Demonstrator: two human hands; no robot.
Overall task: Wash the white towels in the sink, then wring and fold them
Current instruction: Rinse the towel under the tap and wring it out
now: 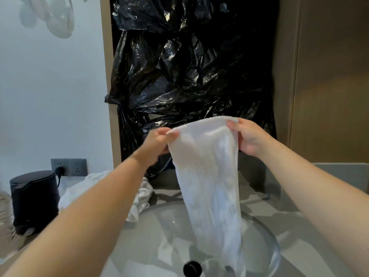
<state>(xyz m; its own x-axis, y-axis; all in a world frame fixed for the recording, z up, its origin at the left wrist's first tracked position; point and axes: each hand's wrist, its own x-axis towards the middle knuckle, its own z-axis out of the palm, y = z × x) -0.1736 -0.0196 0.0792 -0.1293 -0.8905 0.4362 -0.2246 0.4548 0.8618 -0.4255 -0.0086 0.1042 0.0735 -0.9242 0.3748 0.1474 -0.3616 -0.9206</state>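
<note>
Head view: glass sink basin [276, 250] nearest, the white towel [209, 176] trailing its lower end into it, long axis vertical. Above, left hand [157, 142] and right hand [249, 138] each pinch one top corner — black plastic sheeting [189, 66] behind.

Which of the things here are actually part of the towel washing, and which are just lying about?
In the job:
white towel, hanging over the basin
left hand and right hand, gripping its top edge
glass sink
heap of towels on the counter

Just lying about:
dark canister
wall socket
black plastic sheeting
</note>
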